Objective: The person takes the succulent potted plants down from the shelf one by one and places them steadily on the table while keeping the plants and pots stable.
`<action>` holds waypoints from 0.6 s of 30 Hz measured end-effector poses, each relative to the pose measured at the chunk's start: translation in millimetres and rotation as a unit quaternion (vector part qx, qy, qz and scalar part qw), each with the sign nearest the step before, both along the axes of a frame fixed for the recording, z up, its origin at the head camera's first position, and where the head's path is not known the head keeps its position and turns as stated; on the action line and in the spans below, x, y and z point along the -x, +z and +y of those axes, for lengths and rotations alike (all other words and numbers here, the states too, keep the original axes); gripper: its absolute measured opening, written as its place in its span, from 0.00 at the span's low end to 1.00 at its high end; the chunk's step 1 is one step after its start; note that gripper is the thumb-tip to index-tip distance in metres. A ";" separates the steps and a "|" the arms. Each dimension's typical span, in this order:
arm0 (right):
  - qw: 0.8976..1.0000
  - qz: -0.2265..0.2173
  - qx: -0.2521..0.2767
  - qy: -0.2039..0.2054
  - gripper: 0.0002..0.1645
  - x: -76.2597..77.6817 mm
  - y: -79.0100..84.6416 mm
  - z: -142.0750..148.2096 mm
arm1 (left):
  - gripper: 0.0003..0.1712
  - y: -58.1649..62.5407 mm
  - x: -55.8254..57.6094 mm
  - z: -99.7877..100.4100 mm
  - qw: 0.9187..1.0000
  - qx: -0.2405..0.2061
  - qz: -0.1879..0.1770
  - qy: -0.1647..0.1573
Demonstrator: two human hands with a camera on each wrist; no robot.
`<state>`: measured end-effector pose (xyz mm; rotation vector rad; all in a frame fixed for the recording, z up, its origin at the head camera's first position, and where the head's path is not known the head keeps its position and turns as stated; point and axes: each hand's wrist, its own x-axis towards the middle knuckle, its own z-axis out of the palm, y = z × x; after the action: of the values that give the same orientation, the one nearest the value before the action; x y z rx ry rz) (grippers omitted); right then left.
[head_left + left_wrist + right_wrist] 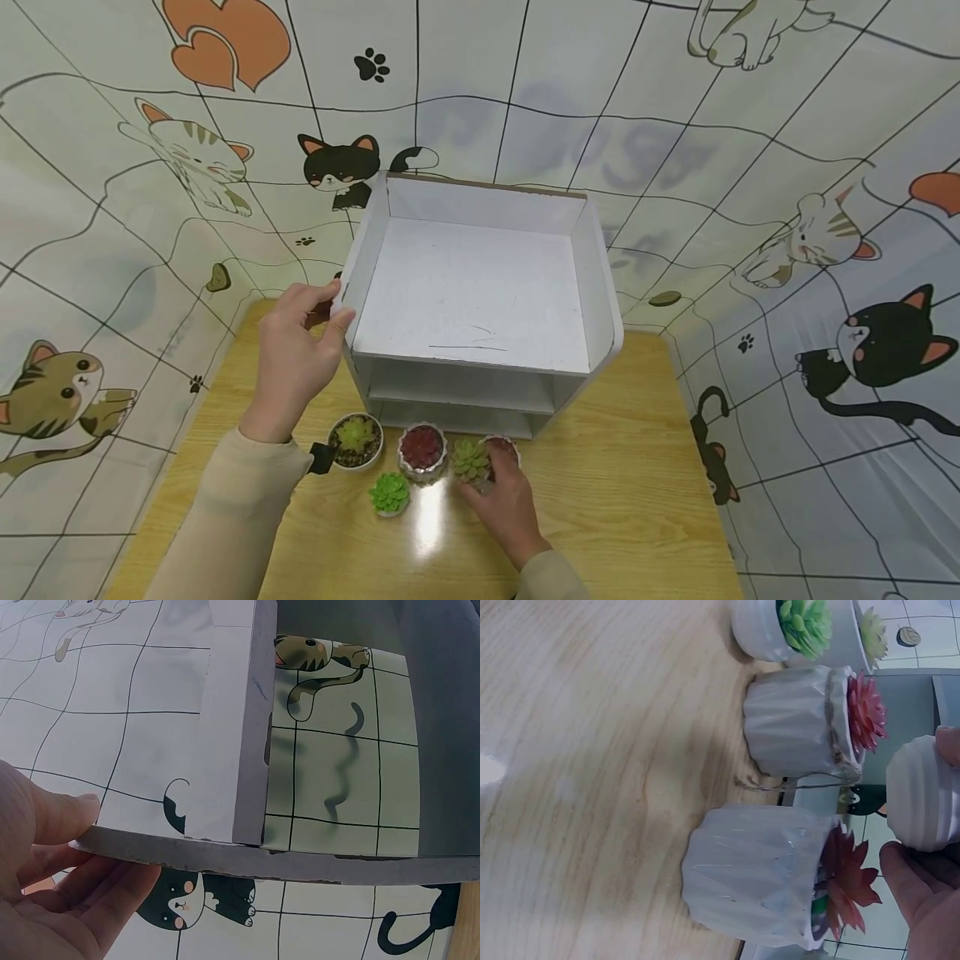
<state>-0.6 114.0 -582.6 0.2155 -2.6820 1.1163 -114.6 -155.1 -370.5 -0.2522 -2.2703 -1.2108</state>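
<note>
My left hand [292, 358] pinches the edge of the left side panel of a white shelf unit [480, 292]; in the left wrist view the thumb and fingers lie on either side of the panel [240, 859]. My right hand [510, 508] grips a small white ribbed pot [921, 793] with a green succulent [469, 459], lifted off the table. Beside it, a white pot with a dark red succulent [847, 881] is partly hidden by the hand in the head view. Left of the held pot stands another red succulent [422, 447] in a white pot with twine.
A bright green succulent [389, 493] and a wider pot with a yellow-green succulent [356, 437] stand to the left, near the black strap on my left wrist. The wooden table [622, 483] is enclosed by a cat-patterned cloth [480, 142].
</note>
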 end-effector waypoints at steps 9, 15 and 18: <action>1.000 -0.002 -0.002 0.013 0.38 -4.8 -6.3 -1.3 | 0.19 0.8 -0.5 0.5 1.000 -0.001 0.001 0.001; 1.000 0.005 -0.010 0.017 0.37 -7.9 -10.0 -3.5 | 0.20 1.0 -0.8 0.7 1.000 0.001 0.000 0.002; 1.000 0.013 -0.006 0.021 0.37 -9.1 -11.0 -4.6 | 0.20 1.3 -0.9 0.8 1.000 -0.001 -0.001 0.002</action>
<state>8.5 109.4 -593.6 0.2884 -2.6724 1.1028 -113.7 -154.3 -369.2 -0.2472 -2.2699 -1.2116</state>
